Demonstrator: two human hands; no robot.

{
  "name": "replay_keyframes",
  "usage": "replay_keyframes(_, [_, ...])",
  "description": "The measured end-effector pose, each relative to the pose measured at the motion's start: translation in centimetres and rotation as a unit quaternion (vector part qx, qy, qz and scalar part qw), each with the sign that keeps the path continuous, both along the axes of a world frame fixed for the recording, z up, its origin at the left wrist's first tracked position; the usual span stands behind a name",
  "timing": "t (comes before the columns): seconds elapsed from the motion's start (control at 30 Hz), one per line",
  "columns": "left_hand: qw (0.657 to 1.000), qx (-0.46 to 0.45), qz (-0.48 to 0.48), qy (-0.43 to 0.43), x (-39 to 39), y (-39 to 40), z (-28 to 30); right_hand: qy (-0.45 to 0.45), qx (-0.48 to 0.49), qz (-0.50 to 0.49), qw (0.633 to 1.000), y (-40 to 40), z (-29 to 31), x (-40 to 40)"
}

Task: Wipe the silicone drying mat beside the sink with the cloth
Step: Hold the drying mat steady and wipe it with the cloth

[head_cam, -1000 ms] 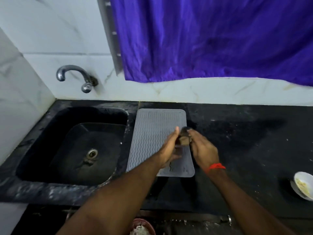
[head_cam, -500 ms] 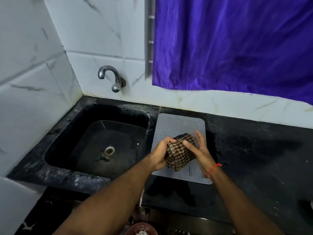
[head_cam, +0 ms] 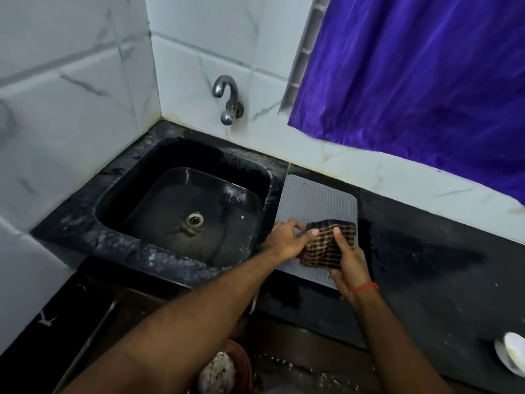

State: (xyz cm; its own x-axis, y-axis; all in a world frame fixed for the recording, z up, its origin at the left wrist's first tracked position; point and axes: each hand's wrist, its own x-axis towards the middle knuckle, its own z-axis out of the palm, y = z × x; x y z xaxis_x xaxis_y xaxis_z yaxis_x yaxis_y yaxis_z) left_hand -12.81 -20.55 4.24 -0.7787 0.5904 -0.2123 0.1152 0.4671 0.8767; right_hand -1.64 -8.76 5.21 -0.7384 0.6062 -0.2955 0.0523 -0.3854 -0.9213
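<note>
The grey silicone drying mat (head_cam: 315, 203) lies flat on the black desk (head_cam: 426, 251), its left edge just beside the sink (head_cam: 181, 211) and its far edge near the tiled wall; its wavy ribbing shows on the far half, while the near half is covered by the cloth and both hands. The brown checked cloth (head_cam: 326, 245), bunched into a wad between the hands half a second ago, is now spread out across the mat's near half, its far edge reaching the mat's right edge; the left hand (head_cam: 287, 240) pinches the cloth's left side between thumb and curled fingers, at the mat's left edge; the right hand (head_cam: 348, 260) grips the cloth's near-right part, thumb lying on top of the fabric and fingers tucked beneath it, a red thread (head_cam: 366, 288) around the wrist. A second ago the hands were pressed together around a small lump over the mat's near right edge; since then they have parted sideways and the cloth has opened. The view has also swung left, so the sink and the steel tap (head_cam: 227, 100) on the wall sit nearer the middle; the purple curtain (head_cam: 426, 81) hangs at the upper right; a white dish (head_cam: 511, 356) shows at the desk's near right edge; a reddish bowl (head_cam: 227, 368) with pale contents sits below the desk's front edge.
</note>
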Motion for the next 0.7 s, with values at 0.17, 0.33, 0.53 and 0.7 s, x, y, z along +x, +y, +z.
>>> replay_keyframes(0.17, [0.973,0.153,-0.002,-0.174,0.6,0.5,-1.1,-0.003,-0.034,0.016,0.999,0.6,0.3,-0.5])
replay_keyframes(0.33, [0.959,0.203,0.017,-0.195,-0.6,2.8,-0.6,0.021,-0.096,0.155,0.983,4.0,0.6,-1.8])
replay_keyframes(0.53, [0.966,0.201,0.024,-0.159,-0.2,7.0,0.0,0.002,-0.116,0.258,0.959,10.9,0.8,-2.6])
replay_keyframes(0.7, [0.976,0.18,0.041,-0.118,0.4,9.1,0.5,-0.017,-0.093,0.327,0.94,15.4,0.2,-4.3])
